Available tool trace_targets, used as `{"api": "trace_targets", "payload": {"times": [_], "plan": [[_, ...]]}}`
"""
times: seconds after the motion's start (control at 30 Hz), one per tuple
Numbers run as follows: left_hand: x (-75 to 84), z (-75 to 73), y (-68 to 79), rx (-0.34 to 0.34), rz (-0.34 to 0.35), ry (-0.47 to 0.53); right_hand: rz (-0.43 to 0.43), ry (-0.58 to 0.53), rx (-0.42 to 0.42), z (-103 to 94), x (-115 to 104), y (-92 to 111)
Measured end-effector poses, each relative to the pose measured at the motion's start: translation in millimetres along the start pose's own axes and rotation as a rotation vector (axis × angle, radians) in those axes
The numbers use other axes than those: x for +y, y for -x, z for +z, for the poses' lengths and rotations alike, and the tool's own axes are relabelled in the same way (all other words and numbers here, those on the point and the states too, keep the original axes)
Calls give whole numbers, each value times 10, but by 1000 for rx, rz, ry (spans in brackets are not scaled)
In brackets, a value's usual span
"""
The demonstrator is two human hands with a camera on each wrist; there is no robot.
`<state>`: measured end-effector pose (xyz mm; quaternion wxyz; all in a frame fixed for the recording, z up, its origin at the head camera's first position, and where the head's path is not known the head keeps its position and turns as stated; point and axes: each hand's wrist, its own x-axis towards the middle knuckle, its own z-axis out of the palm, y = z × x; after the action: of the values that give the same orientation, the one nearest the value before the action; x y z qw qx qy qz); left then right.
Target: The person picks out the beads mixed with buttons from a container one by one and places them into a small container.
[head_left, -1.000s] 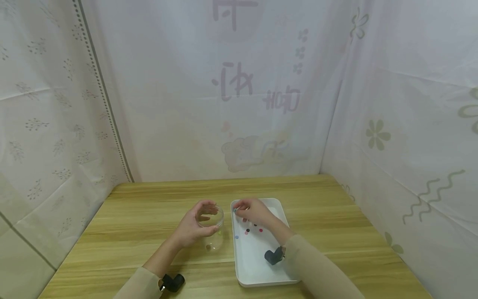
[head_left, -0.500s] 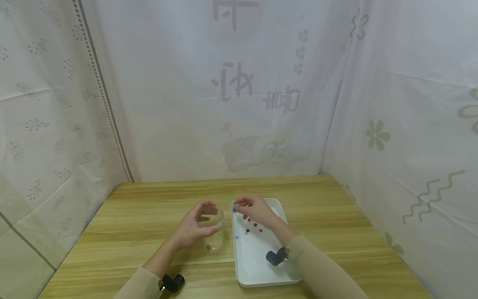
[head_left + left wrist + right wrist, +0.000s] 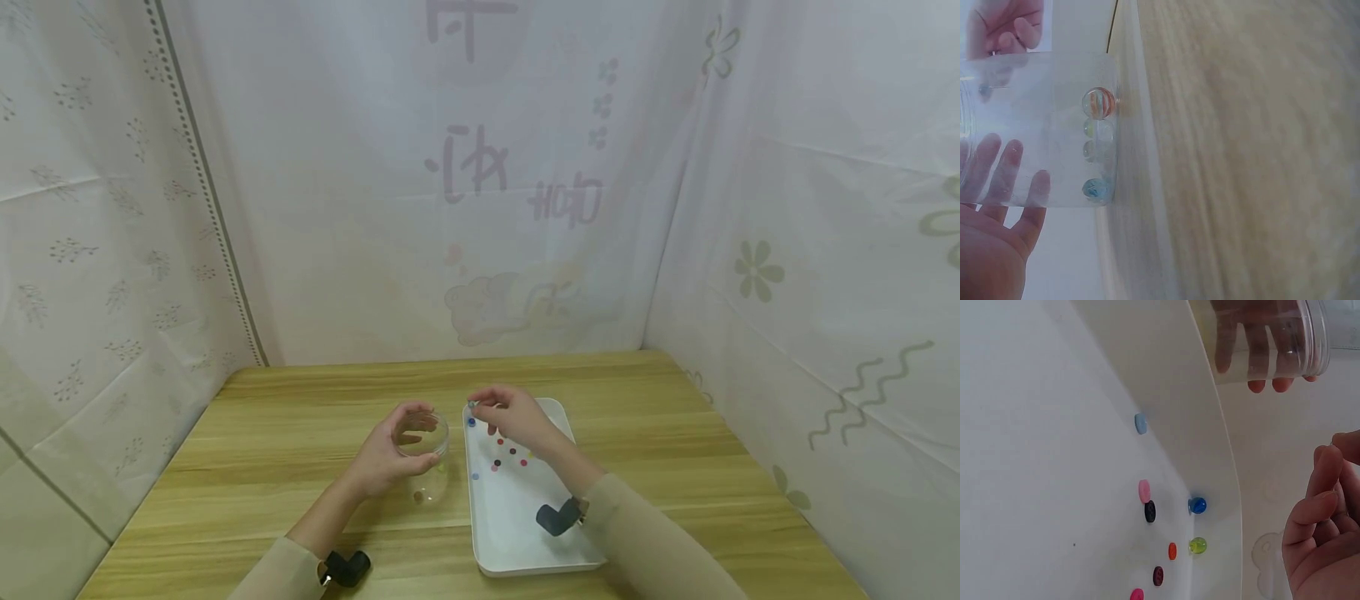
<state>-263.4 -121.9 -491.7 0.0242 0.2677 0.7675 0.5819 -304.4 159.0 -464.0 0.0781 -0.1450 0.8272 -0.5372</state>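
Left of the white tray [image 3: 517, 533], the left hand [image 3: 384, 462] grips a clear jar [image 3: 433, 482]; the right hand [image 3: 517, 418] pinches a small marble [image 3: 472, 404] by the tray's far left corner.

The right hand [image 3: 517, 417] is higher than one second ago, with a small marble [image 3: 472, 405] lifted in its pinch. In the far left corner of the tray [image 3: 517, 546], the blue marble [image 3: 472, 422] is now uncovered; a yellow piece [image 3: 530, 455] appears near this hand.
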Motion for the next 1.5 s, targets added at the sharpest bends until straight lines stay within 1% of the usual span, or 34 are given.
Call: {"api": "trace_targets", "payload": {"times": [0.17,0.37,0.57,0.87,1.1,1.3,1.5], "plan": [[-3,-3,0,-2,0,-5,-26,-26,-3,-22,-96,28],[-5,-6,0,-5,-3,-1,-31,-44,-6,-3,-239,59],[-15,-9,1,-4,2,-1,-54,-57,-30,52,-397,87],[-14,-16,4,-14,12,15,-84,-42,-64,155,-595,142],[-10,-15,5,-18,5,16,-121,-62,-114,229,-662,137],[-14,-16,10,-21,9,25,-132,-74,-145,274,-709,131],[-18,-16,11,-15,-2,21,-150,-73,-170,321,-763,130]]}}
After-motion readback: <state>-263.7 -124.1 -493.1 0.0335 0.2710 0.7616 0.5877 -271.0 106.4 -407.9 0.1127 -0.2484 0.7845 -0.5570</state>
